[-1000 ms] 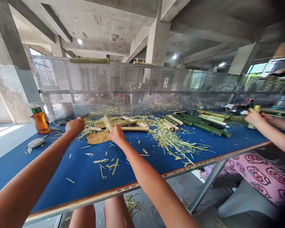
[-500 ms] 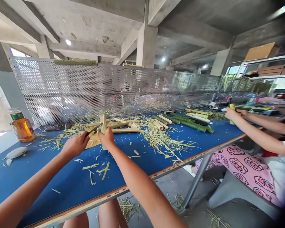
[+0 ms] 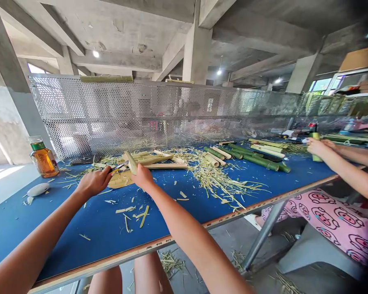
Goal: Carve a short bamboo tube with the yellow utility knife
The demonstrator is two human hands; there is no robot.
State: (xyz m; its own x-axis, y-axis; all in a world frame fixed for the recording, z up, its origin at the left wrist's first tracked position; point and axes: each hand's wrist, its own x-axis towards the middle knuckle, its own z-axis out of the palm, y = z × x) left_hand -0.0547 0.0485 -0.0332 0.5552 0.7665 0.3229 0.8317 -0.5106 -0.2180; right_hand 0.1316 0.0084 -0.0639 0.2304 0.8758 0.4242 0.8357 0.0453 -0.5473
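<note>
**Working a bamboo piece (image 3: 130, 162) with a small knife (image 3: 118, 166)**

The bench's front edge (image 3: 159, 245) is running under both arms, and lots of open blue room is lying between that edge and the hands, with only a few thin shavings on it. The left hand (image 3: 93, 182) is clenched around the knife's yellow handle. The right hand (image 3: 142, 177) is grasping the bamboo piece, which is tilting up over the blue bench (image 3: 64, 232) with the blade right beside it. A flat tan bamboo strip (image 3: 119, 179) is lying just under the hands. Off to the left, a glass jar of amber liquid (image 3: 43, 162) is standing near a pale oval lump (image 3: 38, 189). Farther on, a big heap of shavings (image 3: 211, 175) and green bamboo pieces (image 3: 251, 157) are lying on the bench. At the right, a co-worker's hands (image 3: 317, 147) are holding a green bamboo tube (image 3: 315, 141). A metal mesh fence (image 3: 159, 114) is standing along the far edge.
</note>
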